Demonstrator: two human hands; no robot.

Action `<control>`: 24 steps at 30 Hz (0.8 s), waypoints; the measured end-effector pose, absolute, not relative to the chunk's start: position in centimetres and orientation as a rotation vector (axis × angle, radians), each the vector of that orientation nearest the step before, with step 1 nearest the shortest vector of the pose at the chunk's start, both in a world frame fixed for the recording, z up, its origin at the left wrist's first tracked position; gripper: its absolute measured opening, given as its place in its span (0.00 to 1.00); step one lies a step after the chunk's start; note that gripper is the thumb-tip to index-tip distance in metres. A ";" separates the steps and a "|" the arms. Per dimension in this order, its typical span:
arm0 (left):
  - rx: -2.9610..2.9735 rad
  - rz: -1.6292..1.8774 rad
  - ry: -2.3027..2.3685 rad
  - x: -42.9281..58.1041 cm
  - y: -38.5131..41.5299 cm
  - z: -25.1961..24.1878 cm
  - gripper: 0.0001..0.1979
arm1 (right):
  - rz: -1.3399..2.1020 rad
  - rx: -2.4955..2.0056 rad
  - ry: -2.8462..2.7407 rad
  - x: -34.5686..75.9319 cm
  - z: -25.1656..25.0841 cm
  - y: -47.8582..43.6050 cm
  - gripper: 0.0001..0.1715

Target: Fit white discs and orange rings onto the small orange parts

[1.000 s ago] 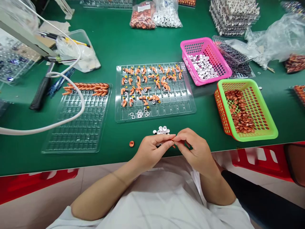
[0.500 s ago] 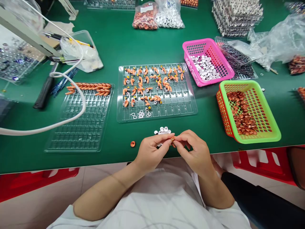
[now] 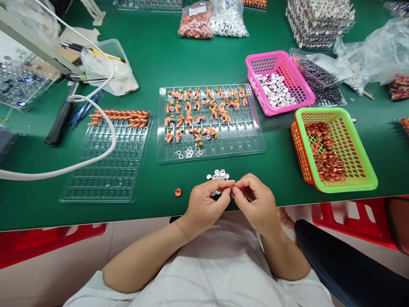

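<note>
Still little change: left hand (image 3: 206, 204) and right hand (image 3: 257, 205) sit slightly closer, fingers pinching one tiny orange part (image 3: 232, 188) above the surface (image 3: 153, 55) edge, beside white discs (image 3: 217, 174).

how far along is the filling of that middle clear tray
Roughly the upper half of the middle tray holds orange pieces. In hand: the left hand and right hand both pinch a small orange part at the table edge. Left: the tray's lower rows are mostly bare, white discs lie by the hands, and the green basket and pink basket hold stock.
</note>
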State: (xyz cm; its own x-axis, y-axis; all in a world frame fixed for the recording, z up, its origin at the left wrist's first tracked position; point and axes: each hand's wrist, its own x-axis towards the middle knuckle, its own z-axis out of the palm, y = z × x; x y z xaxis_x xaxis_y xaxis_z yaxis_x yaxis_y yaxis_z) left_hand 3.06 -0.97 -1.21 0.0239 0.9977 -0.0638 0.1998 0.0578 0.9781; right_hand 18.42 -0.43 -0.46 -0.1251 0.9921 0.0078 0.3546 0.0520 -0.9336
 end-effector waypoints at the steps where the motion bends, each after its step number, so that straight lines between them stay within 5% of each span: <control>1: 1.327 1.040 1.359 3.1 -1.0 -1.3 0.10 | 1.094 -1.388 -1.572 18.4 -0.6 -0.4 0.06; 15: 1.395 1.067 1.363 3.2 -1.0 -1.1 0.10 | 1.413 -1.351 -1.400 18.8 -1.5 0.4 0.08; 24: 1.109 1.010 1.308 3.1 -0.5 -0.7 0.09 | 1.289 -1.391 -1.479 18.7 -1.2 0.5 0.06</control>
